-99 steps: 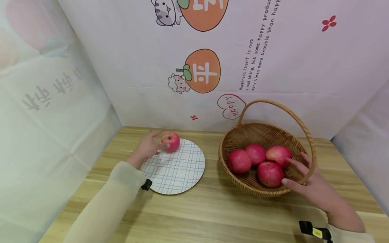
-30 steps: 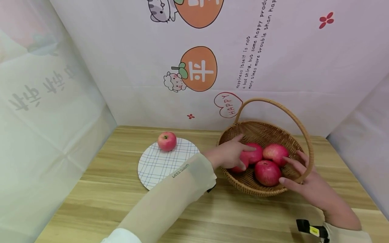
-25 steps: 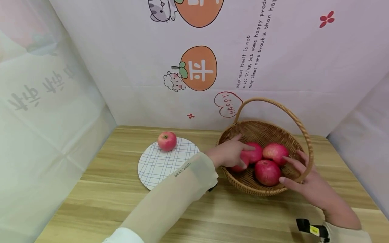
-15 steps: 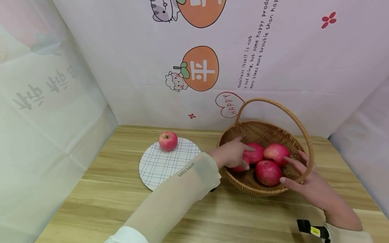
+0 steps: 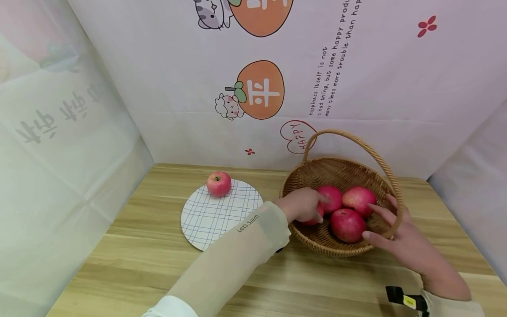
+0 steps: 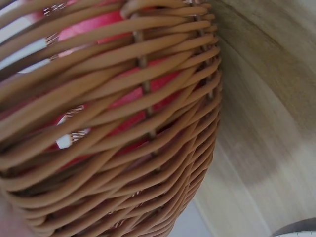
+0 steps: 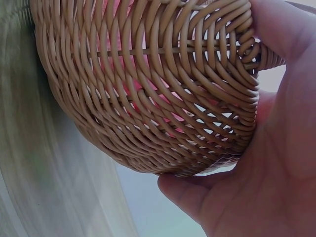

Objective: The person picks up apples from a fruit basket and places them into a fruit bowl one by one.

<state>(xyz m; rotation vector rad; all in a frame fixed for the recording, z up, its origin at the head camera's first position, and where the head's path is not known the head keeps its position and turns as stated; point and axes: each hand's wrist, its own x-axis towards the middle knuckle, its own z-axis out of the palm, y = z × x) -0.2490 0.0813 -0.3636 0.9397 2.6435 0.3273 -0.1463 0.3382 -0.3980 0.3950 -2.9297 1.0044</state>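
Fingers of the left hand (image 5: 302,205) curl down over a red apple (image 5: 313,218) lying at the near-left of the wicker basket (image 5: 317,237), and the palm hides most of that fruit. Just beyond those fingertips sits a second apple (image 5: 330,198), touching or almost touching them; a third (image 5: 359,196) lies farther across the basket, and a fourth (image 5: 347,225) rests between the two hands, toward the near rim. The left wrist view shows only the woven wall (image 6: 148,148) of the basket up close, with red showing through the gaps.

The right hand (image 5: 396,240) holds the basket on its far side from the left hand: its fingers (image 5: 380,211) lie straight and spread over the rim, beside the foot of the arched handle (image 5: 358,141). In the right wrist view the thumb (image 7: 281,29) presses the rim from above while another finger wraps beneath the weave, so the basket wall is pinched between them.

Well away behind the left forearm, a round checked plate (image 5: 222,220) lies on the wooden table (image 5: 138,264), with one apple (image 5: 218,183) on its far edge. A printed cloth backdrop (image 5: 356,88) stands behind the table.
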